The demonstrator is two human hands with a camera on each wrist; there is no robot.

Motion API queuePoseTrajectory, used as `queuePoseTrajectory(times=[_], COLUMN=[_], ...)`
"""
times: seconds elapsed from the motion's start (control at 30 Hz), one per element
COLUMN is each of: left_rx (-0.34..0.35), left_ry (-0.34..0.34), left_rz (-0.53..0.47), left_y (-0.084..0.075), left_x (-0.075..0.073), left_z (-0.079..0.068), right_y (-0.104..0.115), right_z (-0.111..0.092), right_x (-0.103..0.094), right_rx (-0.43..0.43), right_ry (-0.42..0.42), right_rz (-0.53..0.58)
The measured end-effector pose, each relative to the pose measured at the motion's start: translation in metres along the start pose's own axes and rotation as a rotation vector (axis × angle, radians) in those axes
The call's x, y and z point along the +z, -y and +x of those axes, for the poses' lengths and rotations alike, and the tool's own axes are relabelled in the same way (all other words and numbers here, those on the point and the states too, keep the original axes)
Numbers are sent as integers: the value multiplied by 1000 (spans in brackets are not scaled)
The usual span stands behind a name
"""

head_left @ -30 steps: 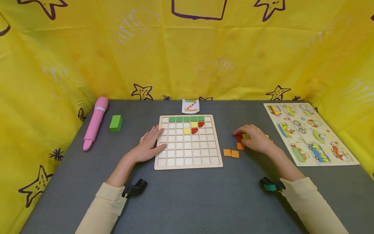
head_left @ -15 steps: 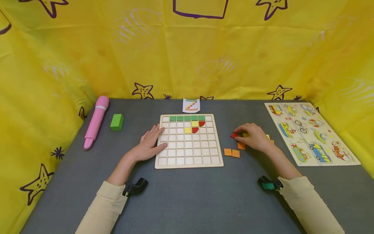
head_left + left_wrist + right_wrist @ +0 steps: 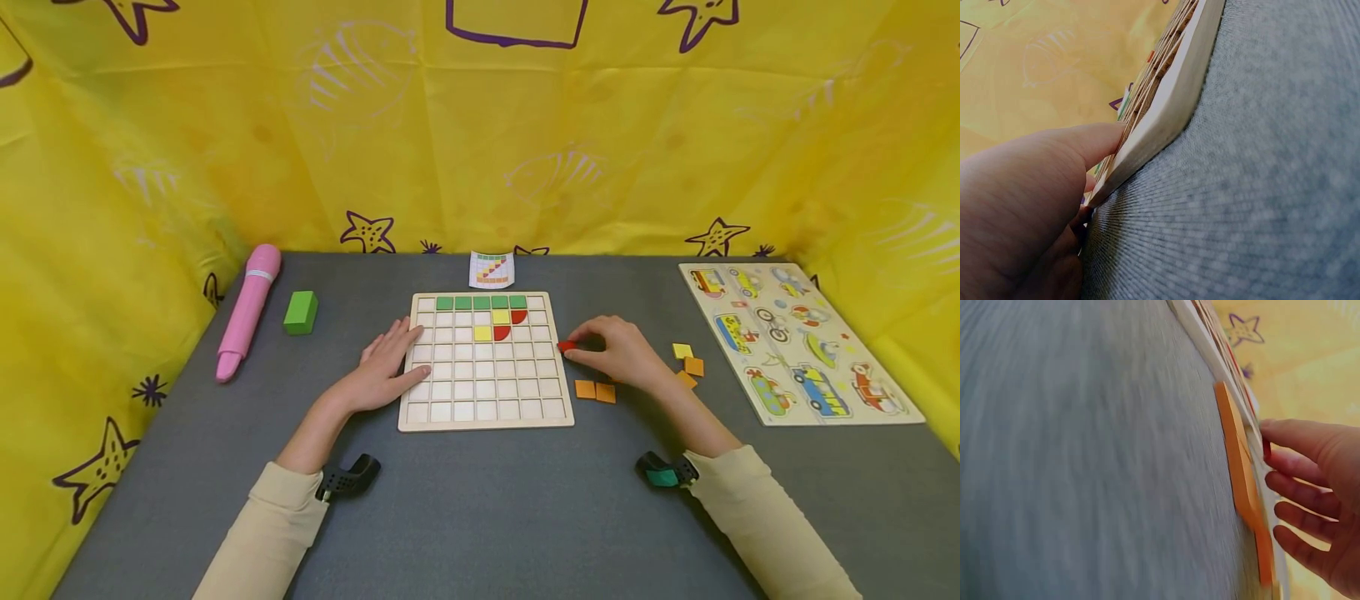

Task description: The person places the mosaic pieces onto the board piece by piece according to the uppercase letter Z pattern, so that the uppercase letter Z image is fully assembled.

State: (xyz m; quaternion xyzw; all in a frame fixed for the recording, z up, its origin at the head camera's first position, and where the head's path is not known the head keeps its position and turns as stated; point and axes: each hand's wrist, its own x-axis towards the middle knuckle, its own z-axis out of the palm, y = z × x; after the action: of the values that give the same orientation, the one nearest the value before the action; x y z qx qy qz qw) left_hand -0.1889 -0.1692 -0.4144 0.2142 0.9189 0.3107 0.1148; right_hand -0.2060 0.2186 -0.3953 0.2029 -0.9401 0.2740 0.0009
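Observation:
A wooden grid board (image 3: 462, 391) lies flat mid-table. Along its top row run several green tiles (image 3: 482, 303); below them sit two yellow tiles (image 3: 483, 333) and two red quarter-round tiles (image 3: 502, 333). My left hand (image 3: 386, 372) rests on the board's left edge, fingers extended, thumb over the rim. Between thumb and index finger, my right hand (image 3: 618, 354) pinches a red tile (image 3: 567, 345) at the board's right edge. The right wrist view shows the same red tile (image 3: 1266, 449) edge-on, partly hidden by the fingertips. Two orange tiles (image 3: 596, 391) lie just below that hand.
Further right are a yellow tile (image 3: 682, 351) and orange tiles (image 3: 693, 367), beside a picture puzzle board (image 3: 798, 350). A small pattern card (image 3: 492, 270) lies behind the grid. A green block (image 3: 301, 312) and a pink microphone-shaped object (image 3: 248, 313) lie at the left.
My right hand has picked up the red tile from the loose pile and carried it left to the board's edge. The left hand has stayed on the board.

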Motion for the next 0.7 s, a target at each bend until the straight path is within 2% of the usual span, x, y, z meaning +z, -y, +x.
queuePoseTrajectory(times=[0.27, 0.43, 0.57, 0.7], left_rx=[-4, -11, -11, -11], left_ry=[-2, 0, -2, -3], left_rz=[3, 3, -3, -5], left_y=[-1, -1, -2, -2], left_x=[0, 0, 0, 1], left_z=[1, 1, 1, 1], right_y=[26, 44, 55, 63], right_z=[15, 26, 34, 42], right_x=[19, 30, 39, 47], right_rx=[-25, -64, -94, -140], right_ry=[21, 51, 78, 86], right_rz=[154, 205, 225, 182])
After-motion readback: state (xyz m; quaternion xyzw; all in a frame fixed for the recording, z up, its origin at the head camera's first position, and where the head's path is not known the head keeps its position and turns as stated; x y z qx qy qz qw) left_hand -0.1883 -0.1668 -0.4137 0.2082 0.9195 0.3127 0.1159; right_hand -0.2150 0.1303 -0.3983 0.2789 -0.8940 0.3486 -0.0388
